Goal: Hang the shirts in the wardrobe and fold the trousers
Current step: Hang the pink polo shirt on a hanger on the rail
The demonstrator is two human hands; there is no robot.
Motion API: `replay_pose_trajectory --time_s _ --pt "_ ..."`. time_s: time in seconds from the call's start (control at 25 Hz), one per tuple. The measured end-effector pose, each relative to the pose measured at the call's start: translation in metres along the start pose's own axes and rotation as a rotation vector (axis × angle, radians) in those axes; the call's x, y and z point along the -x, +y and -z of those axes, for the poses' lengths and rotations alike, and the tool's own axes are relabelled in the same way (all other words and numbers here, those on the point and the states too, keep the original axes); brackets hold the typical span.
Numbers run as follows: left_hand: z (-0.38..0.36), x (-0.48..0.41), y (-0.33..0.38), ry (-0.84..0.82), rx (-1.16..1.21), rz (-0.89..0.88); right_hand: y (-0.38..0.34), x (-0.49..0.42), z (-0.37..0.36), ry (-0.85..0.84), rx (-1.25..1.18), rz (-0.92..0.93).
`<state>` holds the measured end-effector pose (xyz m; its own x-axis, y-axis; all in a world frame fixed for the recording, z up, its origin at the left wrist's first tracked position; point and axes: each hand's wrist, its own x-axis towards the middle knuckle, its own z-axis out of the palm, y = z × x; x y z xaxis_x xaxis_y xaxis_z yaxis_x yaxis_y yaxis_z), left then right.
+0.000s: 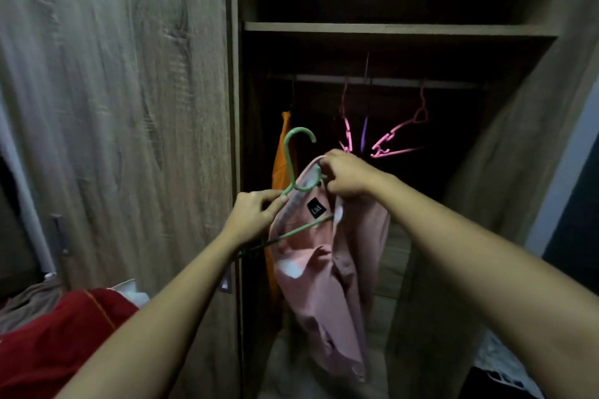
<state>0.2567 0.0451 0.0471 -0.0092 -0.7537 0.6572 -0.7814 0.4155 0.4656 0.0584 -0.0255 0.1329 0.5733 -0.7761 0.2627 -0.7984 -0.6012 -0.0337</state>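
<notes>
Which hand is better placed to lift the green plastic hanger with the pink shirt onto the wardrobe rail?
Probably the left hand: it grips the green plastic hanger below its hook, while the right hand pinches the pink shirt at its collar.

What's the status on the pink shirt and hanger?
Hands: left hand grips green hanger at its neck; right hand pinches pink shirt collar. Shirt not yet on rail. Rail holds orange garment, empty pink hangers; gap between them.
</notes>
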Motion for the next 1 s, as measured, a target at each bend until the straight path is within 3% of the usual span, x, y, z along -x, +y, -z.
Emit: replay_pose_trajectory --time_s 0.12,0.28,0.4,0.48,0.52,0.6,0.68,0.76,0.88,1.0 --pt "-0.006 -0.007 0.000 0.157 0.099 0.029 0.005 0.022 0.023 0.096 -0.099 0.075" --pt "0.006 -0.015 0.003 0.239 0.190 -0.059 0.036 0.042 0.034 0.226 0.269 0.032" --pt "-0.002 -0.015 0.013 0.518 -0.149 -0.097 0.040 0.037 0.027 0.360 0.302 0.040" --pt "-0.028 0.003 0.016 0.673 -0.267 -0.258 0.042 0.035 0.027 0.448 0.253 0.029" --pt "-0.047 0.017 0.015 0.638 -0.314 -0.301 0.043 0.036 0.030 0.493 0.231 0.021" --pt "-0.078 0.041 0.008 0.391 -0.330 -0.080 0.048 0.039 0.035 0.562 0.210 -0.004" --pt "-0.086 0.039 0.000 0.029 -0.108 0.282 0.053 0.044 0.041 0.598 0.204 -0.020" --pt "-0.078 0.024 -0.015 -0.292 0.234 0.308 0.062 0.053 0.043 0.606 0.222 -0.012" --pt "-0.040 0.000 -0.028 -0.370 0.494 0.369 0.088 0.076 0.042 0.609 0.269 -0.036" --pt "-0.003 -0.020 -0.039 -0.352 0.426 0.351 0.104 0.095 0.029 0.586 0.260 -0.063"
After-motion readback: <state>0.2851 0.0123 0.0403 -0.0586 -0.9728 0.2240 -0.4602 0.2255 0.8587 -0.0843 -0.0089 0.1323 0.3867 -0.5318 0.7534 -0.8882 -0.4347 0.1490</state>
